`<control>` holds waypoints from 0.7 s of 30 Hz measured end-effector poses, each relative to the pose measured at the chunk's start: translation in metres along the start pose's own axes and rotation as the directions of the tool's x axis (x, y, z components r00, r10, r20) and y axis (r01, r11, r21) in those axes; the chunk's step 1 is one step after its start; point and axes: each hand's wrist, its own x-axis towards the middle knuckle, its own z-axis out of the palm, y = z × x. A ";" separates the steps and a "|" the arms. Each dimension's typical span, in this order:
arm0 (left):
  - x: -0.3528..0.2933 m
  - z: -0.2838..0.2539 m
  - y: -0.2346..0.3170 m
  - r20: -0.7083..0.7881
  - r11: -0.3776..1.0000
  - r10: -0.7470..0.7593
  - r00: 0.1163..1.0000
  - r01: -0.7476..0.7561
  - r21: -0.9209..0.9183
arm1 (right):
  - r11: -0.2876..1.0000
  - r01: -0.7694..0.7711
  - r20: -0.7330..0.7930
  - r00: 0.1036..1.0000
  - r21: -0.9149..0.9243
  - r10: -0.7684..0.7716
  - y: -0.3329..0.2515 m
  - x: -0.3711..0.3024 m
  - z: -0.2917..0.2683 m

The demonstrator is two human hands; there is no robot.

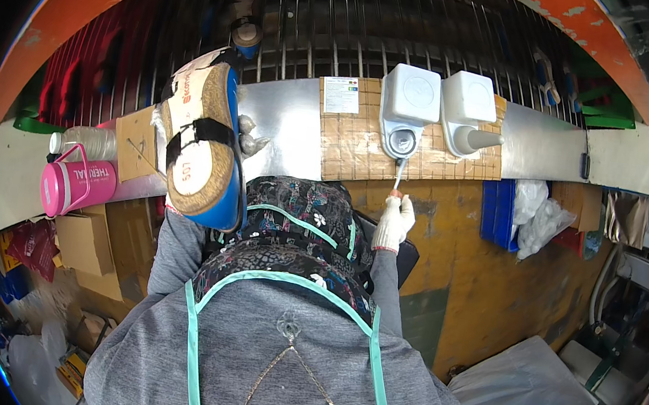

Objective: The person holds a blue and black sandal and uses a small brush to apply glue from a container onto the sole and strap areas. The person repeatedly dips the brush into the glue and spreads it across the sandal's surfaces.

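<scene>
A shoe on a blue last (239,162), cork sole (208,137) facing up with a black strap across it, is held at the end of my left forearm (177,254). The sole hides nearly all of my left hand; only a pale glove edge (170,205) shows beside it. My right hand (394,222), in a white knit glove, is closed around a thin-handled brush (399,177). The brush's far end is in the round cup of a white glue pot (404,138). Beside it stands a second white pot (469,99), a grey conical piece (479,142) over its cup.
The pots stand on a taped brown mat (347,145) on a metal ledge (289,122). Behind runs a rack of metal rods (344,29). At left are a pink jug (78,184), a clear bottle (91,142) and cardboard. A blue bin (499,214) with plastic bags stands right.
</scene>
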 end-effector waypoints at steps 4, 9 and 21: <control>-0.006 -0.005 0.003 0.001 1.000 0.000 1.000 0.000 0.000 | 0.994 0.017 0.099 0.995 -0.107 -0.006 -0.016 0.005 -0.006; -0.007 -0.014 0.010 0.003 1.000 0.012 1.000 -0.012 0.002 | 0.602 0.388 0.113 0.890 -0.698 -0.443 -0.061 0.040 -0.007; -0.025 -0.020 0.018 -0.055 0.986 0.072 0.996 -0.062 0.157 | 0.931 0.163 0.280 0.958 -0.328 -0.069 -0.069 0.066 -0.019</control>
